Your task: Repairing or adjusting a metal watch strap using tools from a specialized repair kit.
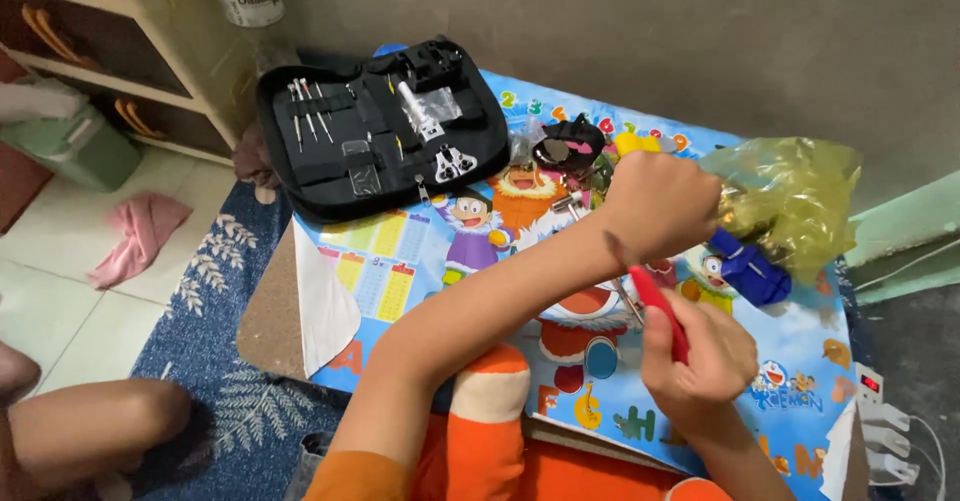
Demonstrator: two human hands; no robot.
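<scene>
My left hand (660, 206) reaches across the low table, its fingers closed on the edge of a crumpled yellow-green plastic bag (790, 201). My right hand (700, 356) is nearer to me and grips a thin red-handled tool (660, 311), whose metal tip points up and left toward my left wrist. A blue plastic object (750, 271) lies just under the bag, between my two hands. A black round item (570, 146) sits among small parts beyond my left hand.
An open black zip case of small tools (380, 126) lies at the table's far left on a cartoon-print cover (400, 261). A power strip (880, 421) sits at the right, another person's leg (90, 421) at the lower left, and a pink cloth (140, 236) on the floor.
</scene>
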